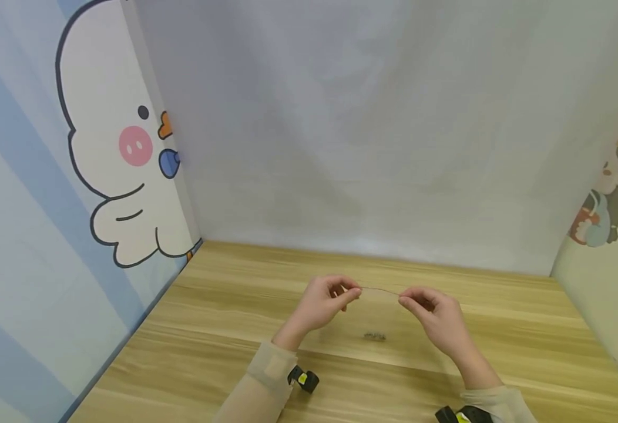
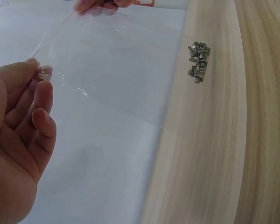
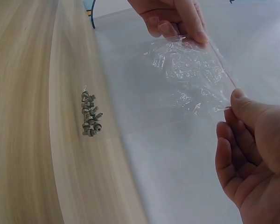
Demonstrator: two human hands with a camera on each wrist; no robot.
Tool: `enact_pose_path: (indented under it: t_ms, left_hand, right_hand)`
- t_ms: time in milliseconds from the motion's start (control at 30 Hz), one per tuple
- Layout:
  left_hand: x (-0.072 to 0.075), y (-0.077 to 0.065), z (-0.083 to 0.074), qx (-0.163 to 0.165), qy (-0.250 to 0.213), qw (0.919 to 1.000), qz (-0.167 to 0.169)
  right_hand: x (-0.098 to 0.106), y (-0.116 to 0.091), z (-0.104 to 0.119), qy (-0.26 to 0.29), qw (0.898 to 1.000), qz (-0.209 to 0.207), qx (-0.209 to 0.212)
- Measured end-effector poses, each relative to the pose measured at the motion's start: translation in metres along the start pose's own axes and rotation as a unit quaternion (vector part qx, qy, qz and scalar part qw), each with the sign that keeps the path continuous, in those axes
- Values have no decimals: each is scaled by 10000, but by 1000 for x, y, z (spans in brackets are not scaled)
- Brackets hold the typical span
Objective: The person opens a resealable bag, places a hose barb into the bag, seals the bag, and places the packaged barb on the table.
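A clear plastic zip bag [image 3: 186, 70] with a thin red line along its top edge hangs between both hands. My left hand [image 1: 321, 302] pinches one upper corner between thumb and forefinger. At the opposite corner, my right hand [image 1: 441, 320] pinches the same edge, so the top is drawn out nearly straight. Several small metal screws [image 2: 199, 61] lie bunched at the bottom of the bag, below the hands. In the head view the bag's film hardly shows; only its red edge and the screws [image 1: 375, 336] stand out.
Beneath the hands is a wood-grain table [image 1: 224, 311]. A pale grey curtain [image 1: 372, 147] rises behind it. Printed cartoon panels border the left and right sides. Each wrist wears a black camera [image 1: 305, 379] over a light sleeve.
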State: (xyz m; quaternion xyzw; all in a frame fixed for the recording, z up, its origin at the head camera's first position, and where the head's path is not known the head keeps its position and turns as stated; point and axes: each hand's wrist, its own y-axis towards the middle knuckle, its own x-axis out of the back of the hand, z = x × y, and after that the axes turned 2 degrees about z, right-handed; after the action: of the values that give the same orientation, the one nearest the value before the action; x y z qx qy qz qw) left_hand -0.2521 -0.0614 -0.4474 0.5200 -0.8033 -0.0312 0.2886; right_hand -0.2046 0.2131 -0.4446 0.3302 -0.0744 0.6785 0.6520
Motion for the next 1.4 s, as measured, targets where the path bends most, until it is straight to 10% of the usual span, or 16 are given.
enact_pose_path:
  t_ms: [1400]
  left_hand:
    - [-8,1,-6,-561,385,9977,68]
  right_hand:
    - [-10,1,2,81,9947,-7,1028]
